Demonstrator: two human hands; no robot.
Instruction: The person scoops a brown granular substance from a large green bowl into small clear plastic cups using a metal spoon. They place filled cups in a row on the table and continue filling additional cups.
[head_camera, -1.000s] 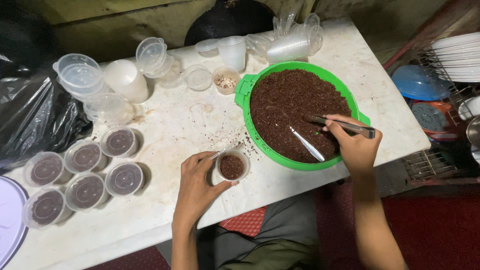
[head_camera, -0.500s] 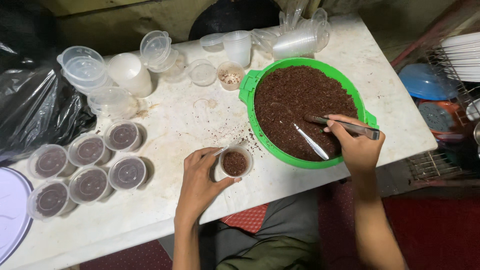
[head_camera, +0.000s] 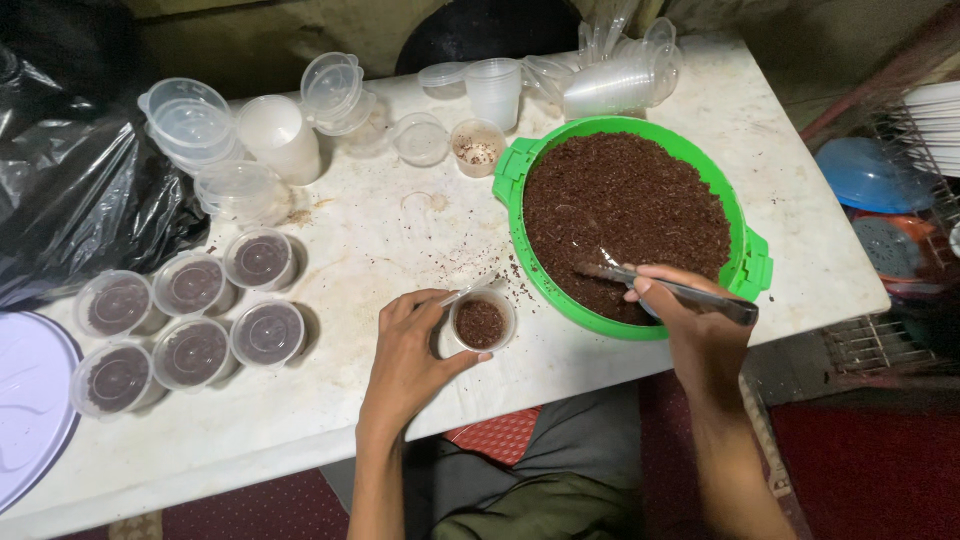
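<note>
My left hand (head_camera: 410, 352) grips a small clear plastic cup (head_camera: 482, 320) that stands on the white table (head_camera: 360, 250), partly filled with dark brown crumbly material. My right hand (head_camera: 690, 325) holds a metal spoon (head_camera: 655, 287), its bowl dipped into the brown material near the front rim of a big green round basin (head_camera: 748, 268). The basin is nearly full of the same brown material. The cup stands just left of the basin's front edge.
Several lidded small cups (head_camera: 190, 318) filled with brown material sit in a cluster at the left. Empty cups and lids (head_camera: 275, 130) crowd the table's back. A black plastic bag (head_camera: 70, 190) lies at the left, a wire rack (head_camera: 900, 240) at the right.
The right hand has shifted the spoon slightly lower in the basin, toward its front rim. The left hand stays on the small cup.
</note>
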